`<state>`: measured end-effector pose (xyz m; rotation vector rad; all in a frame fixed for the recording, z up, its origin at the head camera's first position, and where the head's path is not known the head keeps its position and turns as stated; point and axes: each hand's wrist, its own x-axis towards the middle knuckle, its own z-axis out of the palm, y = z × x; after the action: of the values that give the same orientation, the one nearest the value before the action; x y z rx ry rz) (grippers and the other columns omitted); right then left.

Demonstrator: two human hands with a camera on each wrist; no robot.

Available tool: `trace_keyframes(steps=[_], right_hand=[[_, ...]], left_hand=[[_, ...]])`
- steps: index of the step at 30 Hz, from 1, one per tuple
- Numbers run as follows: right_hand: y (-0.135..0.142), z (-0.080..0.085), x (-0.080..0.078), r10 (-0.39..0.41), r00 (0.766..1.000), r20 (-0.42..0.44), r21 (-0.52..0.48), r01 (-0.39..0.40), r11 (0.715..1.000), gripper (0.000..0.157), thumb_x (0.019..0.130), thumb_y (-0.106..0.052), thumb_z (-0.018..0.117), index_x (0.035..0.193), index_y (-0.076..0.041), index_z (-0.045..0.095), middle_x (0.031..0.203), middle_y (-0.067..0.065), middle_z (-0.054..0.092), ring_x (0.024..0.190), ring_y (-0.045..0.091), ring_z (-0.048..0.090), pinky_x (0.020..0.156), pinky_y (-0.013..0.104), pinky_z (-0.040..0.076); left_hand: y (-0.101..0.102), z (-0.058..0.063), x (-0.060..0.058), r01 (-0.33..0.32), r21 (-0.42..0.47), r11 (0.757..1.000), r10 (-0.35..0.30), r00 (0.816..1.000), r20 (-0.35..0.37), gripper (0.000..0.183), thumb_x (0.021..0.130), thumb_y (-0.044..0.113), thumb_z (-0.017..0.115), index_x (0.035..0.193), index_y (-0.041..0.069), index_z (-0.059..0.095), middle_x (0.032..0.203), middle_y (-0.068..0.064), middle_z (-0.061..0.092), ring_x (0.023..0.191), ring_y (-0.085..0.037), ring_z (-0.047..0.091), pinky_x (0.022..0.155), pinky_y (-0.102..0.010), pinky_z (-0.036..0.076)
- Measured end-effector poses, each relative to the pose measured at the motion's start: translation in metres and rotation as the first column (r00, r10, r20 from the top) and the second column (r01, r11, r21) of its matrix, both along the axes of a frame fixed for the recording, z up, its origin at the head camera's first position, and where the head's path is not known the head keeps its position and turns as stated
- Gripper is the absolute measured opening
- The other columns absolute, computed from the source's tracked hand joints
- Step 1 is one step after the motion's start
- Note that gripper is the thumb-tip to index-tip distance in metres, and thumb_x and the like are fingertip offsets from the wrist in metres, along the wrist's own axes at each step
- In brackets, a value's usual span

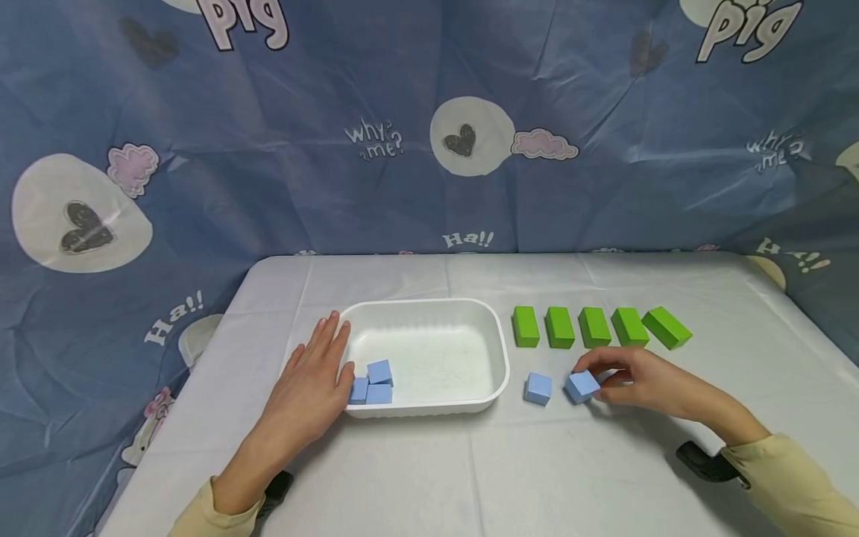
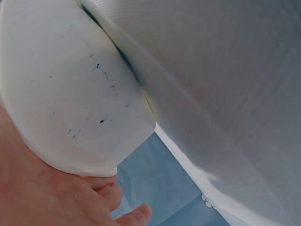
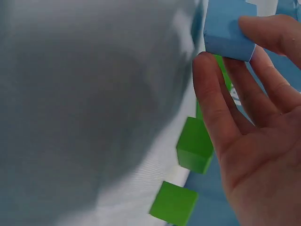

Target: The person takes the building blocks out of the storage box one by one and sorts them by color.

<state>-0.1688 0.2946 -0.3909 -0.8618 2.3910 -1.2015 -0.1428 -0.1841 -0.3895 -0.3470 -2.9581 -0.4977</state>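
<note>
A white plastic tray [image 1: 436, 358] stands on the table, with three blue cubes [image 1: 379, 373] in its near left corner. My left hand [image 1: 305, 388] rests on the tray's left rim, its fingers stretched out; in the left wrist view the hand [image 2: 61, 188] lies along the tray's outer wall [image 2: 80, 94]. To the right of the tray, my right hand [image 1: 637, 380] pinches a blue cube [image 1: 581, 386] between thumb and fingers. The right wrist view shows this cube [image 3: 229, 30] at the fingertips. Another blue cube [image 1: 538, 388] sits on the cloth between it and the tray.
Several green blocks [image 1: 560, 327] stand in a row behind the right hand; the rightmost green block [image 1: 667, 327] is turned at an angle. White cloth [image 1: 429, 477] covers the table. A blue printed curtain [image 1: 376, 194] hangs along the back edge.
</note>
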Motion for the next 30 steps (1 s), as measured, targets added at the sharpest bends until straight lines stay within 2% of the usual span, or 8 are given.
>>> trace_keyframes(steps=[7,12,16,19,25,30], right_hand=[[-0.002,-0.007,0.001,-0.032,0.999,0.01,-0.031,0.032,0.999,0.03,0.089,-0.006,0.072,0.117,-0.013,0.065,0.119,0.009,0.061,0.104,0.014,0.062,0.084,0.026,0.053],[-0.002,-0.006,0.002,-0.041,0.999,0.012,-0.019,0.041,0.999,0.032,0.089,-0.007,0.072,0.119,-0.014,0.064,0.121,0.008,0.061,0.105,0.015,0.062,0.086,0.026,0.053],[-0.001,0.0,0.003,-0.064,0.998,-0.03,0.023,0.065,0.998,0.035,0.089,-0.006,0.072,0.122,-0.014,0.064,0.121,0.005,0.063,0.103,0.015,0.062,0.084,0.027,0.053],[-0.001,0.005,0.005,-0.115,0.989,-0.09,0.025,0.118,0.993,0.035,0.089,-0.004,0.07,0.123,-0.011,0.065,0.118,0.006,0.065,0.1,0.014,0.062,0.081,0.027,0.054],[-0.01,0.013,0.005,-0.216,0.95,-0.226,-0.073,0.205,0.976,0.029,0.093,0.0,0.065,0.12,-0.011,0.066,0.111,0.011,0.067,0.096,0.015,0.063,0.078,0.024,0.053],[-0.027,0.019,0.005,-0.261,0.939,-0.224,-0.173,0.225,0.959,0.029,0.092,-0.001,0.066,0.12,-0.009,0.066,0.11,0.012,0.068,0.095,0.018,0.065,0.079,0.023,0.052]], left_hand=[[0.0,0.0,0.0,-0.001,0.004,1.0,0.001,1.0,-0.001,0.061,0.1,0.025,0.044,0.153,-0.001,0.028,0.162,-0.016,0.015,0.149,-0.031,0.011,0.112,-0.06,0.017],[-0.001,0.0,0.0,0.0,0.008,1.0,0.0,1.0,0.003,0.061,0.1,0.025,0.043,0.153,-0.001,0.028,0.162,-0.016,0.015,0.149,-0.031,0.011,0.112,-0.06,0.017],[-0.001,0.0,0.0,0.0,0.015,1.0,0.0,1.0,0.006,0.061,0.101,0.025,0.043,0.153,-0.001,0.028,0.162,-0.016,0.015,0.149,-0.031,0.01,0.113,-0.06,0.016],[-0.001,0.0,0.0,0.0,0.014,1.0,0.0,1.0,0.002,0.061,0.101,0.025,0.044,0.153,-0.001,0.028,0.162,-0.016,0.015,0.149,-0.031,0.011,0.113,-0.06,0.016],[-0.001,0.0,-0.001,0.005,0.017,1.0,-0.005,1.0,-0.002,0.061,0.101,0.025,0.044,0.153,-0.001,0.029,0.162,-0.016,0.015,0.149,-0.031,0.011,0.112,-0.061,0.016],[-0.001,0.0,0.0,0.005,0.02,1.0,-0.005,1.0,0.006,0.061,0.101,0.025,0.043,0.154,-0.001,0.028,0.163,-0.015,0.014,0.149,-0.031,0.01,0.113,-0.06,0.016]])
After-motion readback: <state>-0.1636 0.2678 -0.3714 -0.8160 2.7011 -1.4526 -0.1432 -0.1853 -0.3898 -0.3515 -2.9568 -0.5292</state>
